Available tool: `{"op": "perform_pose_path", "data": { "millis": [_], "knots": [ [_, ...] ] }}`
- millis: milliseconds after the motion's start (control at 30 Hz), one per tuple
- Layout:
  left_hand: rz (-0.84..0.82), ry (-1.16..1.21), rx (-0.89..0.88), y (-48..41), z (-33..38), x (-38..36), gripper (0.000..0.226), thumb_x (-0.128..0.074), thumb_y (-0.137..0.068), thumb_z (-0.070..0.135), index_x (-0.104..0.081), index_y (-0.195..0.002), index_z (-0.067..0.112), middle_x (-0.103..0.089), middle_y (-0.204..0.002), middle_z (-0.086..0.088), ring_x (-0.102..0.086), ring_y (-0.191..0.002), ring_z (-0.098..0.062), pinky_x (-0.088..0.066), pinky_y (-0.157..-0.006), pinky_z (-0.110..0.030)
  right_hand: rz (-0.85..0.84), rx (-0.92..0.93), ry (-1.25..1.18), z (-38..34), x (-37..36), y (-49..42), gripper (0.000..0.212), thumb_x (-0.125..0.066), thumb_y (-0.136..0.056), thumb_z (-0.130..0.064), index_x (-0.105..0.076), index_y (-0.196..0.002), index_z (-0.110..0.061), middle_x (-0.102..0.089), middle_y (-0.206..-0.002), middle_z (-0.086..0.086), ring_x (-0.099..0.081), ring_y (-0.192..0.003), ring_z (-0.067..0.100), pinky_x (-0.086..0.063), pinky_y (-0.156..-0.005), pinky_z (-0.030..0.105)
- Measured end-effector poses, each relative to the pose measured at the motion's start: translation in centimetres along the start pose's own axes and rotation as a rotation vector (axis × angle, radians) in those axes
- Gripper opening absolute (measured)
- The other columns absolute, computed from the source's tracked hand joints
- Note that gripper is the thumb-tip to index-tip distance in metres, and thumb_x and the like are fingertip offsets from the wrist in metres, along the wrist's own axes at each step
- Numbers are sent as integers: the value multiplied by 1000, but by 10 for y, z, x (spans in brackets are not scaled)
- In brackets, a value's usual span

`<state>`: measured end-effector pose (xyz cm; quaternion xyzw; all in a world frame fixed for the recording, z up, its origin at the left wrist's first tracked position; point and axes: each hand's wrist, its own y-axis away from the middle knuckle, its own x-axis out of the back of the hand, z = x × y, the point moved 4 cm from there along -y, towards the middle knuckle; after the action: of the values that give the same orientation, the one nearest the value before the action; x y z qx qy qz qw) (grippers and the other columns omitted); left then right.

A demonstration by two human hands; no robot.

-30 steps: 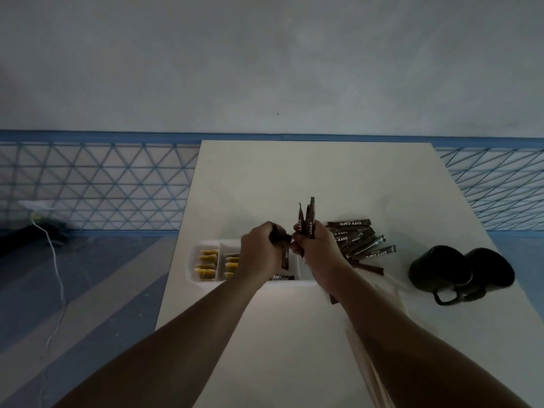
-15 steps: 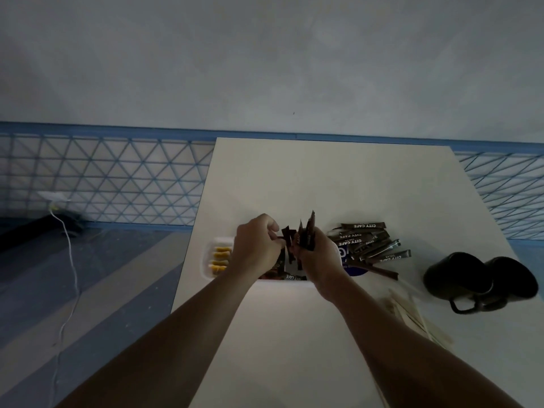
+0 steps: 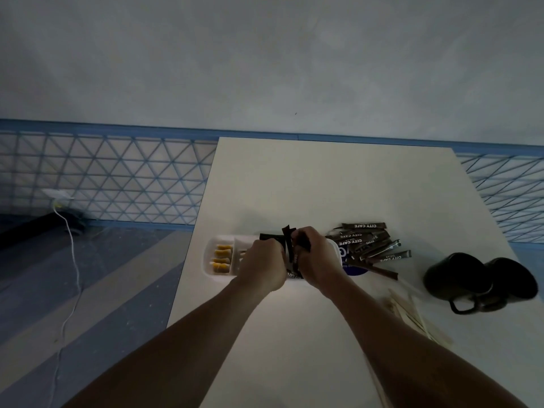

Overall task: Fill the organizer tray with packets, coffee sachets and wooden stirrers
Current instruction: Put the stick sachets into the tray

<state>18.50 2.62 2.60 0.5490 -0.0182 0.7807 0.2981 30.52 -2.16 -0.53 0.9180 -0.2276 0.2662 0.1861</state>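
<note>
Wooden stirrers [image 3: 412, 316]: lay in a loose heap at the near right of the table [image 3: 323, 178], well apart from the tray.
Left hand [image 3: 263, 266]: fingers were curled tight, gripping the left side of a bunch of coffee sachets [image 3: 290, 245] over the tray's middle.
Right hand [image 3: 316, 260]: was closed round the same bunch from the right, touching the left hand.
Held sachets: stood roughly upright between the two hands, their lower ends down in the tray.
Organizer tray [image 3: 212, 269]: white, sat at the table's left edge.
Yellow packets [image 3: 221, 257]: filled the tray's leftmost compartment.
Black mugs [image 3: 459, 275]: two sat side by side, touching, at the right edge.
Loose sachet pile [image 3: 368, 242]: brown "CITY CAFE" sticks lay fanned just right of the tray.
White cable [image 3: 73, 245]: trailed across the floor, far left.
</note>
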Motion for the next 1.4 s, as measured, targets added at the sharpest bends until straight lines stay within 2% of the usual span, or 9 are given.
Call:
{"op": "perform_pose_path", "data": {
  "millis": [133,333,500,700,967,1167,1267,1333,1400],
  "knots": [
    [110,90,-20,-7,6,12,14,-60,-85,13,-71,-93,13,-70,-88,-7,-66,-83,-27,-43,-63,-29,-43,96,129,-7,7,-1,34,-58,-83,-6,-66,-112,-22,-69,-107,2,-63,-99,24,-53,-87,40],
    [117,195,-22,-18,14,14,15,-60,-85,10,-72,-94,11,-71,-91,-9,-64,-88,-28,-40,-65,-28,13,174,130,-7,24,-4,50,-63,-80,2,-61,-127,-15,-65,-117,8,-61,-101,20,-40,-78,18],
    [84,241,-49,-21,18,1,14,-70,-83,21,-75,-94,15,-74,-89,-4,-66,-87,-24,-41,-67,-25,63,108,138,1,32,-8,44,-64,-84,-2,-61,-126,-15,-67,-114,6,-62,-95,21,-47,-82,29],
    [148,240,-43,-25,23,0,14,-64,-87,15,-77,-93,17,-73,-84,-6,-67,-79,-23,-50,-67,-28,74,111,138,3,29,-10,19,-65,-83,-5,-71,-100,-13,-74,-93,2,-66,-86,19,-47,-73,25],
    [256,267,-20,-31,25,7,13,-63,-87,19,-75,-93,18,-72,-84,-2,-66,-80,-21,-44,-66,-24,88,167,106,-1,27,-14,29,-64,-83,-2,-71,-111,-10,-73,-102,5,-66,-88,18,-42,-75,17],
    [282,300,-34,-29,27,7,18,-70,-84,16,-71,-101,15,-73,-89,-2,-66,-77,-15,-42,-61,-15,92,132,90,11,45,-13,30,-67,-84,-2,-70,-112,-12,-71,-97,1,-64,-84,12,-49,-79,21],
    [313,338,-26,-28,32,10,18,-72,-83,18,-69,-101,18,-67,-76,8,-62,-68,-9,-38,-57,-9,165,119,72,20,65,-15,26,-65,-85,-3,-73,-107,-13,-73,-93,-2,-62,-81,5,-45,-72,6],
    [322,364,-28,-28,38,11,15,-72,-83,21,-69,-97,20,-63,-70,12,-62,-68,-9,-46,-63,-16,221,107,106,30,80,-16,23,-64,-84,-4,-74,-102,-14,-74,-91,-3,-60,-79,4,-37,-64,0],
    [293,377,-52,-29,47,10,12,-72,-82,21,-69,-94,19,-67,-71,10,-64,-67,-10,-51,-66,-21,260,81,184,44,94,-15,20,-65,-82,-4,-75,-96,-12,-74,-87,-1,-58,-75,8,-39,-62,12]
  ]
}}
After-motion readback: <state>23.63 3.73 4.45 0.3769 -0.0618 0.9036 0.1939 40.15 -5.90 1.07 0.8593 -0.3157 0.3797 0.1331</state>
